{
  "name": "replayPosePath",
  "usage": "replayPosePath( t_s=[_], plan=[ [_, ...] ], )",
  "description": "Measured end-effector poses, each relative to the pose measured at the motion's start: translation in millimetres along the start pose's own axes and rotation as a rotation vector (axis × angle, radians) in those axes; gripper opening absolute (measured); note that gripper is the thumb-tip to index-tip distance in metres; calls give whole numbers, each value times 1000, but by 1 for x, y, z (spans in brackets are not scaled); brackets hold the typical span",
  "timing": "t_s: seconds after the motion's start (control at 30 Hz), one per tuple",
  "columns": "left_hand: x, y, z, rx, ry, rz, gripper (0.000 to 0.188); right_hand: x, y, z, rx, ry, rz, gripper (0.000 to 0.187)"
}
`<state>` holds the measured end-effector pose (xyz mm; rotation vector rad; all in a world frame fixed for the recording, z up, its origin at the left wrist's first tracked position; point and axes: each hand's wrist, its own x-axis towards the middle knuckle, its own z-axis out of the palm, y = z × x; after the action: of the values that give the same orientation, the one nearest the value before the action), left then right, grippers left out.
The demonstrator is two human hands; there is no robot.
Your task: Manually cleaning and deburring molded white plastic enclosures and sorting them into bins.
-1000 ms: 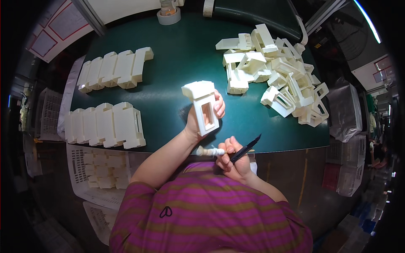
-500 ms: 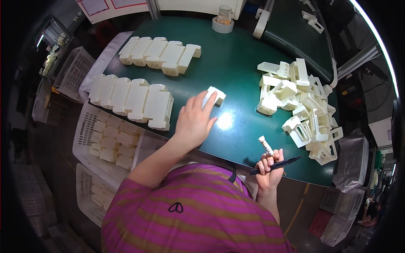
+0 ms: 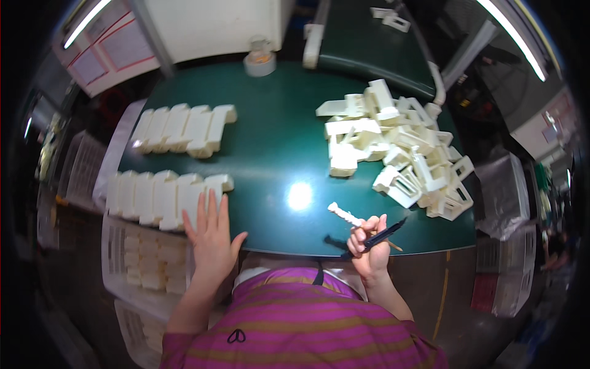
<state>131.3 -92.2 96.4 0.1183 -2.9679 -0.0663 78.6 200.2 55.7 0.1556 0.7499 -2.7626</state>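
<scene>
My left hand lies with its fingers spread over the right end of a near row of cream plastic housings. Its fingertips appear to touch the last housing, and nothing is gripped. My right hand is closed at the table's front edge. It holds a slender black pointed tool and a thin stick with a lumpy white wrapped head. Farther back on the left stands a second row of the same housings. Loose cream plastic parts are heaped on the right.
The green tabletop carries a glass jar in a white ring at the back. Behind the heap a dark green conveyor belt bears several parts. White baskets of housings stand below left; a translucent plastic bag hangs right.
My left hand has moved left from mid-table, opening off a single housing, which now appears to stand at the near row's right end. My right hand keeps its hold. The view has shifted.
</scene>
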Motion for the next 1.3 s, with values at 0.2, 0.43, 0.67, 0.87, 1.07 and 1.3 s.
replayPosePath(
  t_s=[0.2,0.43,0.67,0.87,1.07,1.3],
  plan=[
    [13,41,-10,-505,12,412,53,41,-50,34,-1258,-189,-836,49],
    [44,94,37,-965,-146,621,30,135,-80,67,-2058,-21,-1106,46],
    [57,98,67,-996,-134,626,24,174,-84,45,-2295,54,-1259,11],
    [62,100,65,-1000,-107,631,21,151,-122,84,-2028,120,-1569,21],
    [51,116,53,-1365,-133,308,85,84,-98,81,-1547,156,-952,20],
    [35,131,39,-1654,269,428,96,25,-14,50,-1205,-25,-453,15]
  ],
)
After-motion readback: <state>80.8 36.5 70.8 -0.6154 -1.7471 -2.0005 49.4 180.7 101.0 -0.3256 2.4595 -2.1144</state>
